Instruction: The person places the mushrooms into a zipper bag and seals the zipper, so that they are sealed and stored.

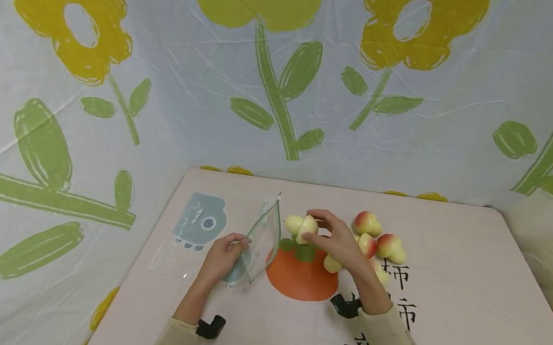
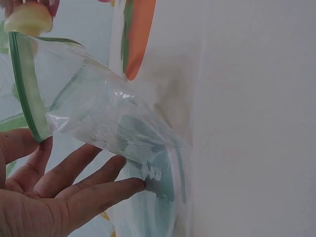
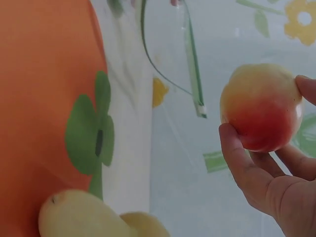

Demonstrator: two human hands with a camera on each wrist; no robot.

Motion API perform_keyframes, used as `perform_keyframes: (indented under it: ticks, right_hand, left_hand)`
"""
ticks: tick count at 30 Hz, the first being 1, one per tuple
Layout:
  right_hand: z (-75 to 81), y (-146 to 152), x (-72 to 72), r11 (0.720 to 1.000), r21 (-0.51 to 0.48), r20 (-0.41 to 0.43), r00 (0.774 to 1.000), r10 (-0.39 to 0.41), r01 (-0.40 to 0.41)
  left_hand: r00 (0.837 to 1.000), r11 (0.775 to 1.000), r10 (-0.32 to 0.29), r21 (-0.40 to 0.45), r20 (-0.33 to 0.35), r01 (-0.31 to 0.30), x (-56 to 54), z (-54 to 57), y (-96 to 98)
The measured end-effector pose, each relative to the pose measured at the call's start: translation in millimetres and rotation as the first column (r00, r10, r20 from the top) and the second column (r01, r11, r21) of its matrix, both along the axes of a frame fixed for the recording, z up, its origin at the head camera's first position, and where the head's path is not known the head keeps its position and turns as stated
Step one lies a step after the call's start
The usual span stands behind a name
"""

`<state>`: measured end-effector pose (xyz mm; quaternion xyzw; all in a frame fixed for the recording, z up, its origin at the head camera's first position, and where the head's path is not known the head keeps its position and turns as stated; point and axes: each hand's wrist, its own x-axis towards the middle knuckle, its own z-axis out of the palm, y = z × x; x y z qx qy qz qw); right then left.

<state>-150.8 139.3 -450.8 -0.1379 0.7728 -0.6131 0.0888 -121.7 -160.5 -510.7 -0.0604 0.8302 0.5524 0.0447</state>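
Note:
My left hand (image 1: 223, 256) pinches the rim of a clear zip bag (image 2: 98, 94) between thumb and index finger. The bag's green-edged mouth (image 1: 279, 216) gapes toward the right, and its blue-printed lower part sits low near the table. My right hand (image 1: 334, 236) holds a yellow pear (image 1: 294, 224) with a red blush (image 3: 266, 116) by its fat end, fingertips around it. The pear's narrow end points left, close to the bag's mouth; whether they touch, I cannot tell. Several similar pears (image 1: 391, 248) lie in a group beside and beyond my right forearm.
Another clear bag with a blue dinosaur print (image 1: 201, 221) lies flat at the table's left. The pale table cover (image 1: 452, 294) bears an orange persimmon picture (image 1: 302, 277) and black characters. Flower-printed cloth (image 1: 176, 78) hangs around the table's back and sides.

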Motion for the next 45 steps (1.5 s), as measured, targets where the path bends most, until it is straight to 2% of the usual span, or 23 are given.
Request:
perform_keyframes:
  ticks: [10,16,22,26,33,45]
  right_hand:
    - [-13.8,-39.1,-12.2,0.998,-0.062,0.036,0.999,0.020,-0.018]
    - [-25.4,-55.8,-14.5,0.999,-0.044,0.066,0.998,-0.001,0.004]
    - [-38.5,-62.8,-16.7,0.999,-0.041,0.061,0.998,0.001,0.002]
    - [-44.9,-65.8,-17.4,1.000,-0.003,0.051,0.999,0.002,-0.001]
    - [-51.3,-69.1,-17.1,0.999,0.052,0.031,0.999,-0.017,0.016]
    - [-60.4,-74.1,-19.4,0.995,0.097,-0.020,1.000,-0.020,0.021]
  left_hand:
    - [1.000,1.000,0.005,-0.005,-0.001,-0.005,-0.9,2.0,0.9]
    - [1.000,1.000,0.013,0.004,0.006,-0.013,0.3,0.6,0.8]
    - [1.000,1.000,0.020,0.016,-0.004,-0.020,1.8,1.0,-0.1]
    - [0.999,0.999,0.033,0.016,-0.014,-0.032,2.5,0.9,-1.6]
    - [0.998,0.997,0.066,0.030,-0.013,-0.066,3.2,0.3,-2.0]
    - [0.998,0.996,0.057,0.073,-0.007,-0.057,3.0,-2.3,-1.6]
